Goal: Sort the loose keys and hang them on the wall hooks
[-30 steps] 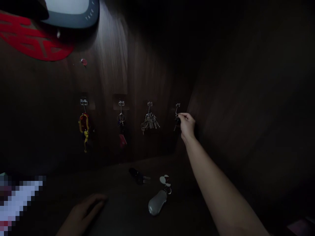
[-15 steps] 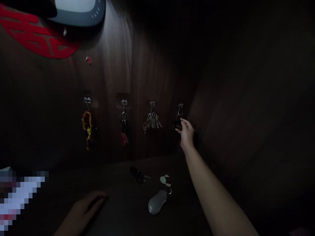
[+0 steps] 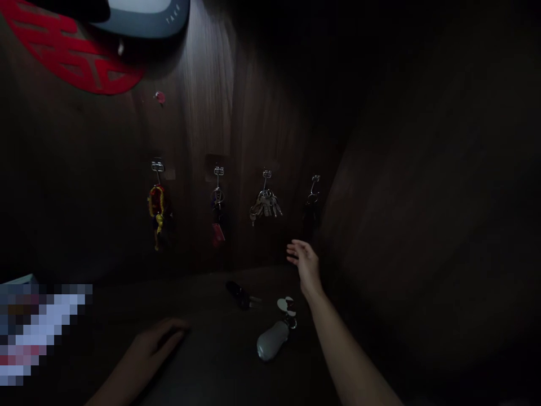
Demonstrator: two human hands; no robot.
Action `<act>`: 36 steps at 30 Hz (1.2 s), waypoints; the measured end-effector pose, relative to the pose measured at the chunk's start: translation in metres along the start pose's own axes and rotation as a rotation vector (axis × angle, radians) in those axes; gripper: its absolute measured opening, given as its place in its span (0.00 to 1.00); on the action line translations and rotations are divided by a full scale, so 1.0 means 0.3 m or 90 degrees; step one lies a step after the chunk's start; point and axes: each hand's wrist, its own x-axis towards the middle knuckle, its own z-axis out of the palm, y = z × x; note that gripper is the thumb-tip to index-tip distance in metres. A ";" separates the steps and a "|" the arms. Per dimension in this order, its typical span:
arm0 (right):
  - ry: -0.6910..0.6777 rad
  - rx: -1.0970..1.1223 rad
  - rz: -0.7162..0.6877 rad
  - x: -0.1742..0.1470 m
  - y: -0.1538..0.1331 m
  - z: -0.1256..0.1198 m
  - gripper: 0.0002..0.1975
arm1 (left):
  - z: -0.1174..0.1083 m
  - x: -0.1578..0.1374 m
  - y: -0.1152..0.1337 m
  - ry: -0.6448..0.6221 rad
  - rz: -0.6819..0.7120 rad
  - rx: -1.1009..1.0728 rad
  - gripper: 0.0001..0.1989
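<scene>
My right hand (image 3: 304, 260) is in the air, fingers apart and empty, below and slightly left of the dark keys (image 3: 311, 211) hanging from the rightmost hook (image 3: 315, 179). To their left a bunch of silver keys (image 3: 266, 204) hangs on another hook. My left hand (image 3: 155, 345) rests on the dark shelf with fingers stretched out and nothing in it. Between my hands lie a black-handled key (image 3: 239, 294) and a silver-grey rounded fob (image 3: 271, 341), whose ring carries a white and dark tag (image 3: 286, 306).
Further left on the wooden back wall hang keys with a red tag (image 3: 218, 232) and a yellow and red braided cord (image 3: 156, 203). Above are a red cut-out decoration (image 3: 95, 73) and a cap (image 3: 152, 25). A blurred-out item (image 3: 40, 332) lies at the lower left.
My right hand has let go of the dark keys on the rightmost hook and moved down and left. My left hand stays on the shelf. The view has shifted slightly.
</scene>
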 end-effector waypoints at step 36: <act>-0.462 -0.529 -0.150 -0.266 0.062 0.088 0.06 | -0.010 -0.002 0.003 -0.015 0.003 0.001 0.13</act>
